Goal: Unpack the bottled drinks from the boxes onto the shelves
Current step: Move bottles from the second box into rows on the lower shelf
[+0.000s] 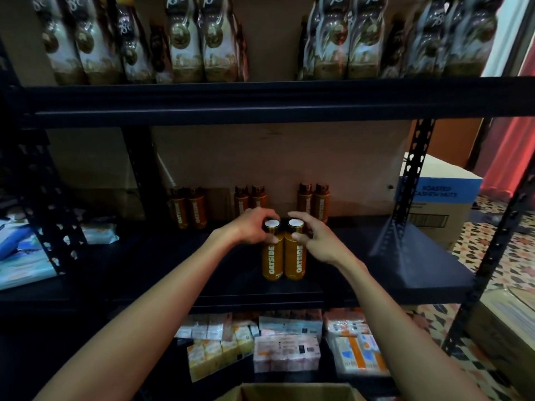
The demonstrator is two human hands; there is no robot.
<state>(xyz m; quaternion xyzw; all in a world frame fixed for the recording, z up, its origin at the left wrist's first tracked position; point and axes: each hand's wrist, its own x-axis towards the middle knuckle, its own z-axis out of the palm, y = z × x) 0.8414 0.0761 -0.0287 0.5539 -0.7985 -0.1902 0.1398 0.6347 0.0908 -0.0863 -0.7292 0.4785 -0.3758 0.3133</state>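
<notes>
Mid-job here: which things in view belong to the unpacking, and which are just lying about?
Job: left front bottle in the left hand; right front bottle in the right hand; back-row bottles; open carton; middle shelf.
Lying about: pouches above; cashew box; packs below; wrapped packs at left.

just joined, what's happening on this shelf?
A person is stocking drinks. The left hand grips the left bottle near its cap, the right hand the right bottle; both stand upright, side by side, on the middle shelf. Three more pairs of bottles line the back. An open cardboard box sits below.
</notes>
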